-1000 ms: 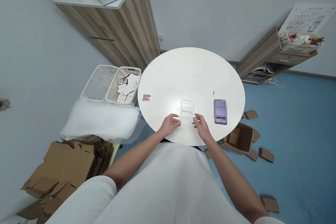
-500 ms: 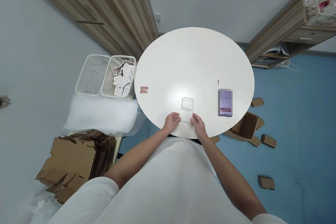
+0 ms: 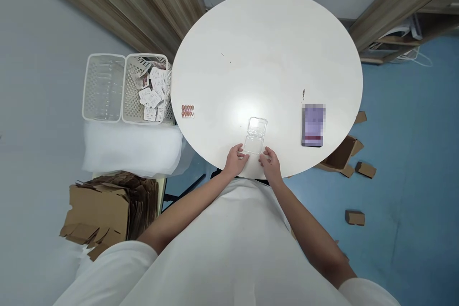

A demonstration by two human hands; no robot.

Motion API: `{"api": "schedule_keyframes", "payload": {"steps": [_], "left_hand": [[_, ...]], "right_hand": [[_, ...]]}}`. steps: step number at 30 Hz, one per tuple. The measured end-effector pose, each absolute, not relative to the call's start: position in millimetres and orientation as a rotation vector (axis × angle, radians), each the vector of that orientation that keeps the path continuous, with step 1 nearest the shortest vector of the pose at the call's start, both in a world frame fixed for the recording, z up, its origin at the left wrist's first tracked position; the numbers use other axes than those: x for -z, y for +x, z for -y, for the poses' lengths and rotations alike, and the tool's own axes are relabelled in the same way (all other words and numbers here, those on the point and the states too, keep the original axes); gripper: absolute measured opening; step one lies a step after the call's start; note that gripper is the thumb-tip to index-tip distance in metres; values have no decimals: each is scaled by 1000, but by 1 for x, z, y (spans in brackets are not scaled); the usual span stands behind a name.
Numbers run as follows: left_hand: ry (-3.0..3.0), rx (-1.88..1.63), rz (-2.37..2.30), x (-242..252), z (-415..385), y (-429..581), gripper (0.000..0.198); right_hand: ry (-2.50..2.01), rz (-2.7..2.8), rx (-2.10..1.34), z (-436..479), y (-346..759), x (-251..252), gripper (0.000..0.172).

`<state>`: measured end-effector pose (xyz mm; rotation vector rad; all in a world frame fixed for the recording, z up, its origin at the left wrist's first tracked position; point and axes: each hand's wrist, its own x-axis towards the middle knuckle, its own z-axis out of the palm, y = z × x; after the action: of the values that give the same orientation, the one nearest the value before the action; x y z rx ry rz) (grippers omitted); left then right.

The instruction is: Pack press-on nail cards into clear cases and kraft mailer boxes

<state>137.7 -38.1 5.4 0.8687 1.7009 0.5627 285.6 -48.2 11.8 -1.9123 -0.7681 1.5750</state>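
A small clear plastic hinged box (image 3: 254, 144) lies unfolded on the white table (image 3: 272, 57), its lid laid back away from me. At the box's near left corner is my left hand (image 3: 235, 160), fingers apart. My right hand (image 3: 271, 166) is at the near right corner, its fingers also parted and slightly curled. Whether the fingertips touch the box's edge I cannot tell. Farther left on the tabletop lies a small card with rows of reddish-brown shapes (image 3: 187, 111).
A blurred purple rectangular item (image 3: 313, 125) lies at the table's right. To the left stand a white basket of printed cards (image 3: 152, 98), a basket of clear plastic pieces (image 3: 104, 87), white sheets (image 3: 132, 148) and stacked flat cardboard (image 3: 100, 208). Cardboard boxes (image 3: 339, 155) are on the right floor.
The view has tilted down and closer to the table. My fingers have loosened from the box's sides and slid toward its near corners. The box stays unfolded, turned slightly.
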Motion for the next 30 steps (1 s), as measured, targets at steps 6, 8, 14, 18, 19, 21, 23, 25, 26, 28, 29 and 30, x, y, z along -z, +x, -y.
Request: {"api": "schedule_keyframes", "payload": {"steps": [6,8,14,18,19,21,23,25,26,28,29,30], "left_hand": [[766,-606,-1660,-3,32,142,43],[768,-627,-1655,1,24,143,43],[811,-702,-1645,7,5,147,41],[837,-719,-1650,6,5,150,41],[839,-718,-1655,6,5,150,41],[836,-712,-1664,5,6,151,42],[834,-705,-1672,5,7,151,43],[836,-700,-1676,6,7,150,44],[838,-699,-1675,6,7,149,44],[841,-698,-1663,7,7,148,45],[840,-697,-1657,7,7,147,45],[838,-694,-1650,7,8,147,46]], "right_hand": [[-1881,739,-1568,37,282,-13,52],[-1869,779,-1525,27,282,-13,50],[-1816,859,-1482,10,285,-7,49],[-1758,877,-1491,11,288,0,47],[-1749,882,-1489,11,288,2,46],[-1744,903,-1481,11,290,4,45],[-1752,930,-1476,11,291,5,44],[-1756,942,-1479,11,292,6,44],[-1753,939,-1478,11,292,6,44],[-1737,925,-1468,12,292,6,43],[-1727,917,-1459,13,291,6,43],[-1720,908,-1447,14,290,6,42]]}}
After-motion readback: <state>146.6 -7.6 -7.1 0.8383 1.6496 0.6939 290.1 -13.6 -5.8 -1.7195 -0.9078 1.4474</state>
